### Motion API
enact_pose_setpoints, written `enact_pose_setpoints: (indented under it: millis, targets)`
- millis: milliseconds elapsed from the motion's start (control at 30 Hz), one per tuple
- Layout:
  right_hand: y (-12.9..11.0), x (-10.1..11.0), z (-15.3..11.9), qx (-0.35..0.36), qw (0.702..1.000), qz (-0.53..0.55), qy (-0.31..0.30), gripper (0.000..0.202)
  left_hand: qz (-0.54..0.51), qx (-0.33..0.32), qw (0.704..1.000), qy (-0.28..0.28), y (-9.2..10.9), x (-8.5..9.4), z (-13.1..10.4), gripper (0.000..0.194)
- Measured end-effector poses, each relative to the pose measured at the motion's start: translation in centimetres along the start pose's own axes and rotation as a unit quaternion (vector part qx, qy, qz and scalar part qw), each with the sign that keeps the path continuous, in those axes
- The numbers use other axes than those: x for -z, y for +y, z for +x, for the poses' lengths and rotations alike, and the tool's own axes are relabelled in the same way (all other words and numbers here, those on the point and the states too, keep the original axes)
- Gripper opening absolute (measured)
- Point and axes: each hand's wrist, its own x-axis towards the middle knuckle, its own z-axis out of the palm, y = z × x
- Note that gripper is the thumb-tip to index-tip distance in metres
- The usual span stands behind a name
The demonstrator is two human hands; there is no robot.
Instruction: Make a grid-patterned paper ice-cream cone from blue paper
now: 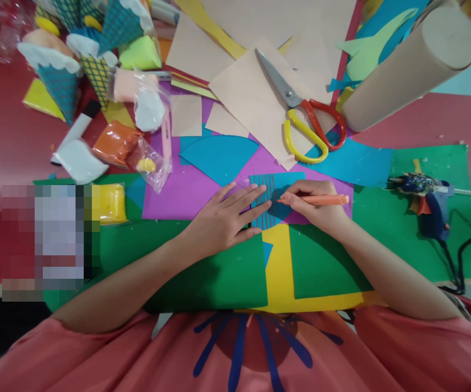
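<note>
My right hand grips an orange marker, its tip on a blue foam sheet. Dark parallel lines run across the left part of that sheet. Spread flat, my left hand has its fingertips resting on the lined part. A purple sheet lies under the blue piece, and a blue fan-shaped piece sits just beyond my left hand. Farther off, open scissors with one red and one yellow handle lie on beige sheets.
A glue gun lies on green foam at the right. Behind it leans a beige roll. Decorated cones and bagged clay, including an orange pack and a yellow pack, crowd the left.
</note>
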Motion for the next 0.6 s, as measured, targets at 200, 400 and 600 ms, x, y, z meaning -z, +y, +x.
enact_pose_setpoints:
  millis: [200,400,600]
  targets:
    - [-0.08,0.00,-0.05,-0.003,1.000,-0.002,0.000,0.023,-0.006,0.008,1.000,-0.009,0.03,-0.02,-0.02,0.045]
    - [-0.17,0.13,0.04,-0.010,0.999,0.025,-0.033,0.021,-0.005,0.005,1.000,-0.001,-0.01,-0.18,-0.07,0.045]
    - [0.05,-0.01,-0.47,-0.027,0.996,0.081,0.030,0.022,0.002,-0.004,1.000,0.005,-0.04,-0.19,-0.07,0.046]
